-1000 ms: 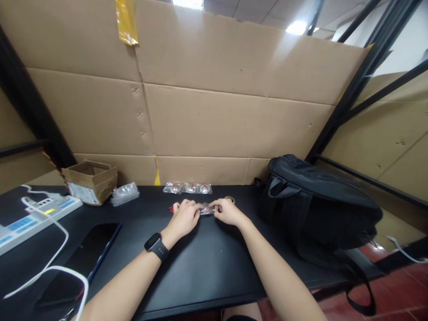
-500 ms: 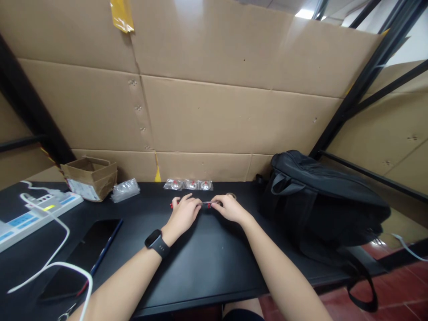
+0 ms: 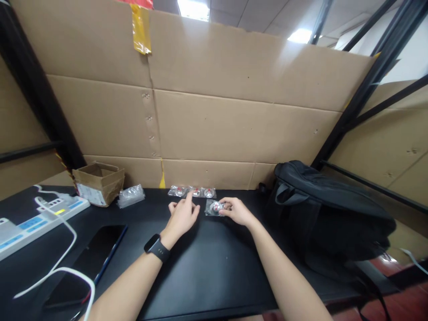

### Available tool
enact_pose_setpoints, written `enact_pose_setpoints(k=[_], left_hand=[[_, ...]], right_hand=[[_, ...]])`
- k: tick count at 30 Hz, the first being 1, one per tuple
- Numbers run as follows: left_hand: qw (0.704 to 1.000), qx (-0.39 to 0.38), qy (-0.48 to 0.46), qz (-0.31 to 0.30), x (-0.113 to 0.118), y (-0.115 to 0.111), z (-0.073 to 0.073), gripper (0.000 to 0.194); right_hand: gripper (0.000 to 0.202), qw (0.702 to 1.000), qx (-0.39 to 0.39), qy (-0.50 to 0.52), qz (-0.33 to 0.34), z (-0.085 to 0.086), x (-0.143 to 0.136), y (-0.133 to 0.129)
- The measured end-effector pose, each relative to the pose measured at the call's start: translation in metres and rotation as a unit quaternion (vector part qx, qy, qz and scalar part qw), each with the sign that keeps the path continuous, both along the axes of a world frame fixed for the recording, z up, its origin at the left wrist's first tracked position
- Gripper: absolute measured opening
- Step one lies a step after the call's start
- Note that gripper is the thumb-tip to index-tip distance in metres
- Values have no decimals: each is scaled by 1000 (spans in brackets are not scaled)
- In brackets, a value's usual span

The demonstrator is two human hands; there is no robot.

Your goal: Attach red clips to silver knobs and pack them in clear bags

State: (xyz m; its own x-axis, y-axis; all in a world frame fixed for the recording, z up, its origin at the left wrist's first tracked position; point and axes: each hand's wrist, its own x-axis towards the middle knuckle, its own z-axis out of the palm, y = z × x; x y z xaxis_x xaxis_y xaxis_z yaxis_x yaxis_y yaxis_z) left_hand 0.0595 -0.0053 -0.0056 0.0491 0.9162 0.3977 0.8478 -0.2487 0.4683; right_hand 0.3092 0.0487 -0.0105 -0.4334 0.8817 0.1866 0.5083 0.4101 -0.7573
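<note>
At the left end of a black worktop [image 3: 207, 272], backed on its far side by a tall cardboard panel [image 3: 214, 127], lies a white power strip [image 3: 33, 222] with blue panels. A white cable [image 3: 74, 229] loops from it toward the near edge, crossing a dark, flat tablet-like device [image 3: 96, 249]. On the far side stands an open cardboard box [image 3: 107, 186], and just right of it sits a pile of clear plastic bags [image 3: 131, 195]. Next comes the person's left hand [image 3: 182, 217], a black watch [image 3: 153, 244] on its wrist. Its fingers are spread and grasp nothing; the index finger points to the far side, overlapping a row of three clear packets [image 3: 209, 192], each with a round silver piece marked in red. Whether the fingertip touches the row cannot be told. Right of the left hand, on the near side of the row, is a similar bagged disc [image 3: 212, 207], silver and red in clear plastic. The right hand [image 3: 237, 211] pinches its right edge between thumb and fingers. Farther right, near the panel, is a small black object [image 3: 262, 188], and beside it a large black backpack [image 3: 321, 214] fills the right end.
</note>
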Motion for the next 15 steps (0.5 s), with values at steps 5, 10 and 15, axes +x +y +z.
enact_pose_setpoints(k=[5, 10, 15], left_hand=[[993, 0, 23, 114, -49, 16, 11, 33], [992, -108, 49, 40, -84, 25, 0, 21], [993, -104, 53, -32, -89, 24, -1, 19]], right_hand=[[29, 995, -25, -38, -91, 3, 39, 58], [24, 986, -27, -104, -130, 2, 41, 104], [38, 967, 13, -134, -216, -3, 26, 107]])
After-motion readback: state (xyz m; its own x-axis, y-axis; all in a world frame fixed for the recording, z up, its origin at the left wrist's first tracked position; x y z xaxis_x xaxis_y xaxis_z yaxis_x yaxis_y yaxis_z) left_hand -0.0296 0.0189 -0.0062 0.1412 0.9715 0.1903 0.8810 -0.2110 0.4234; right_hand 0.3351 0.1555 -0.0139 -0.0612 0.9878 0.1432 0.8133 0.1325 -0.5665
